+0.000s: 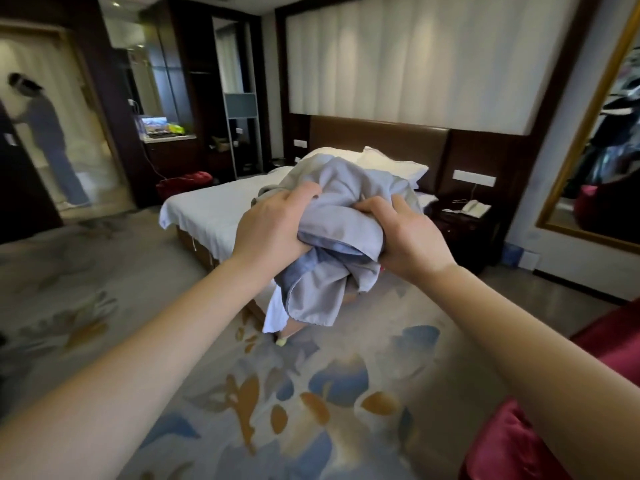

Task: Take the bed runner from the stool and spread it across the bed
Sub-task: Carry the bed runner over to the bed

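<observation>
Both arms are out in front, and the bed runner [332, 237] is up in the air, bunched into a grey-blue wad between the two hands. The left hand [273, 226] has its grip clamped on the left side of the bundle, fingers [304, 195] dug into the folds on top. The right hand [405, 237] is clamped on the right side, thumb over the top, knuckles toward the camera. A loose tail of the cloth hangs down below the hands, over the patterned carpet [311, 393].

The runner is held clear of everything, in front of the foot of the bed [214, 206], not yet on it. The bed wears a white sheet, with white pillows [391, 166] stacked against the dark headboard [377, 140]. To the right of the bed, a nightstand [464, 226] carries a white telephone [476, 207]. A gold-framed mirror [595, 150] hangs on the right wall. Something red and upholstered [512, 445] fills the lower right corner, partly cut off by the frame, so I cannot tell what it is. Far left, behind glass, another person [48, 140] stands blurred.
</observation>
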A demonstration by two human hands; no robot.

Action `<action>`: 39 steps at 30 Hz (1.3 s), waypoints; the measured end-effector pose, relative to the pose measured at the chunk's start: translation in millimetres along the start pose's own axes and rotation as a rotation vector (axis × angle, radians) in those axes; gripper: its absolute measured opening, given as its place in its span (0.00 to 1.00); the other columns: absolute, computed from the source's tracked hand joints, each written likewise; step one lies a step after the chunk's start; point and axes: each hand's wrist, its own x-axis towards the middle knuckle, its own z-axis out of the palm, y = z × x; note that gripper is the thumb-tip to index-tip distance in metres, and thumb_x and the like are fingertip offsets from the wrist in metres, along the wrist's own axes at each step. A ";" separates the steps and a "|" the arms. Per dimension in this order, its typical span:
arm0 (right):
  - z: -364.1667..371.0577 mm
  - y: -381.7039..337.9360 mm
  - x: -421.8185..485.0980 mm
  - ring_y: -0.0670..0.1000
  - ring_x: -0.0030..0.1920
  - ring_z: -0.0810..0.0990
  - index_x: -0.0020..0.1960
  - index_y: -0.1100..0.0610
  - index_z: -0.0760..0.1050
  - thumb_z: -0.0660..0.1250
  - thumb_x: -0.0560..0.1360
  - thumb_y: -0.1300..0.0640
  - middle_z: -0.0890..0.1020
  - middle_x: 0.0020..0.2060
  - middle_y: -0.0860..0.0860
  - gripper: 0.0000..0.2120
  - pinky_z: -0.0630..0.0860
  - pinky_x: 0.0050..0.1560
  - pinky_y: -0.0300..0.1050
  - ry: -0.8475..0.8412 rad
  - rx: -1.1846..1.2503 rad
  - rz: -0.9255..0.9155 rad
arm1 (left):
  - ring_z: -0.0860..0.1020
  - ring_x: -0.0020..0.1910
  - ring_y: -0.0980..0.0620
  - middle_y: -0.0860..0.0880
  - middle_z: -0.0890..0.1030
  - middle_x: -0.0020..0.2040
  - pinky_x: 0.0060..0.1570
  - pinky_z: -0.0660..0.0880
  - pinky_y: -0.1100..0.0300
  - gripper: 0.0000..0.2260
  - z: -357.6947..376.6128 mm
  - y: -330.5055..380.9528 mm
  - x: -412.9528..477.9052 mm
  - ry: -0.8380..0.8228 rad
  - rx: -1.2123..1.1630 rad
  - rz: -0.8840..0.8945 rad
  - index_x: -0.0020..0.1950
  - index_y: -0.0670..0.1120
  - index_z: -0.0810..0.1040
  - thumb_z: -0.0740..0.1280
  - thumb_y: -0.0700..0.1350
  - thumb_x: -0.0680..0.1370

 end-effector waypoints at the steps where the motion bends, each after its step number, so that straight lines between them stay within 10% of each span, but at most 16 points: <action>1: 4.7 -7.1 6.0 0.64 0.36 0.77 0.63 0.51 0.71 0.73 0.67 0.54 0.73 0.43 0.57 0.26 0.75 0.29 0.54 -0.003 0.006 -0.007 | 0.76 0.50 0.41 0.47 0.80 0.49 0.39 0.76 0.48 0.24 -3.6 -9.2 -1.7 -0.001 0.005 -0.008 0.63 0.51 0.70 0.70 0.48 0.68; 19: 89.1 -98.8 123.7 0.64 0.39 0.76 0.64 0.51 0.70 0.69 0.66 0.51 0.73 0.44 0.57 0.27 0.75 0.32 0.54 0.000 0.033 -0.074 | 0.78 0.50 0.42 0.47 0.80 0.50 0.43 0.76 0.47 0.25 -30.9 -169.8 9.2 0.053 0.025 -0.064 0.64 0.51 0.72 0.71 0.47 0.67; 39: 237.6 -20.4 301.2 0.64 0.37 0.76 0.64 0.49 0.68 0.72 0.67 0.57 0.74 0.46 0.58 0.28 0.68 0.29 0.48 -0.030 0.092 -0.226 | 0.78 0.52 0.44 0.49 0.80 0.53 0.43 0.74 0.51 0.28 77.6 -299.7 126.7 0.078 0.151 -0.189 0.66 0.52 0.71 0.74 0.48 0.67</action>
